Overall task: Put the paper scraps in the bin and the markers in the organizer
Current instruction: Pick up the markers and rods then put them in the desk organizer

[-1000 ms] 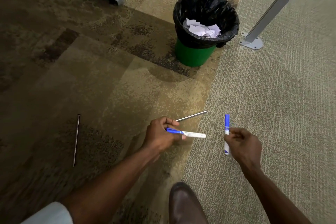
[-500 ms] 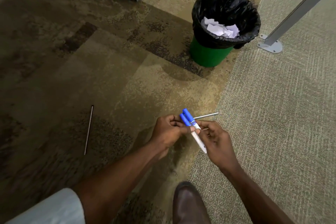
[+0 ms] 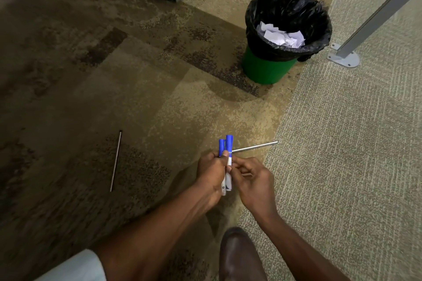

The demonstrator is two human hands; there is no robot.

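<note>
Two white markers with blue caps (image 3: 226, 147) stand side by side, caps pointing away from me, above the carpet. My left hand (image 3: 211, 172) grips both of them round their barrels. My right hand (image 3: 253, 179) is right beside them, its fingertips touching the barrels; whether it pinches them is unclear. A green bin (image 3: 265, 68) with a black liner stands at the upper right, and white paper scraps (image 3: 279, 35) lie inside it. No organizer is in view.
Two thin metal rods lie on the carpet: a rod (image 3: 115, 161) at the left and another rod (image 3: 255, 146) just beyond my hands. A grey post with a foot plate (image 3: 344, 58) stands right of the bin. My brown shoe (image 3: 239, 255) is below.
My hands held one marker each and were apart; they came together, and both markers now sit in my left hand, turned more upright.
</note>
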